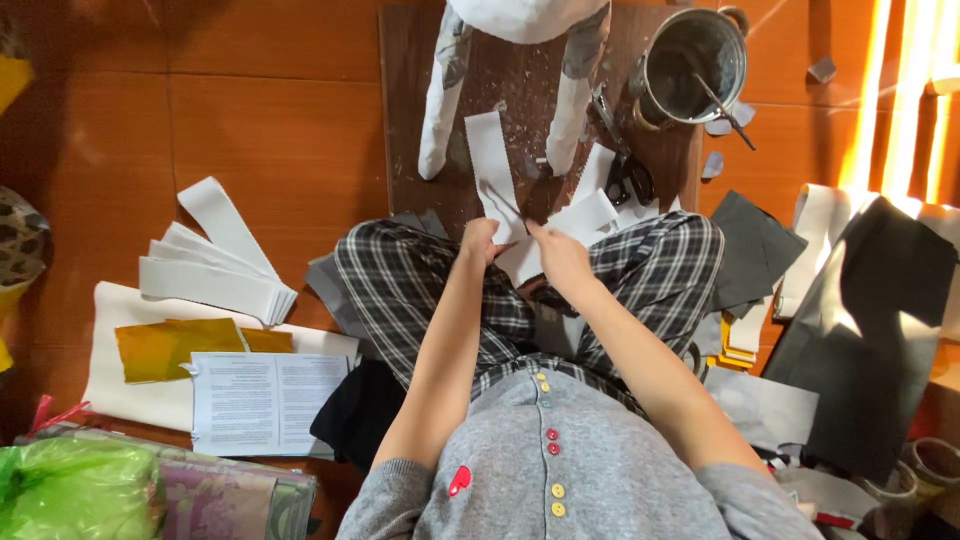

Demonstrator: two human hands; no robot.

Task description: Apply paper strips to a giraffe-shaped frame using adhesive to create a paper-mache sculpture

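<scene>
Sitting on the floor (260, 130), a person pinches one white paper strip (497, 175) with both hands over the lap. Left hand (482, 241) and right hand (560, 258) are shut tight on its lower end. Its edges look wavy. Just past it, a dark board (400, 120) holds two white legs (440, 100). Bare floor lies left of the board. A round metal pot (690, 65) sits beside the board.

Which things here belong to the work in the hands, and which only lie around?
In use: left hand and right hand hold a white paper strip; white paper figure; metal pot; scissors.

Lying about: stack of white strips; printed sheet; gold foil; black sheet; green bag.
</scene>
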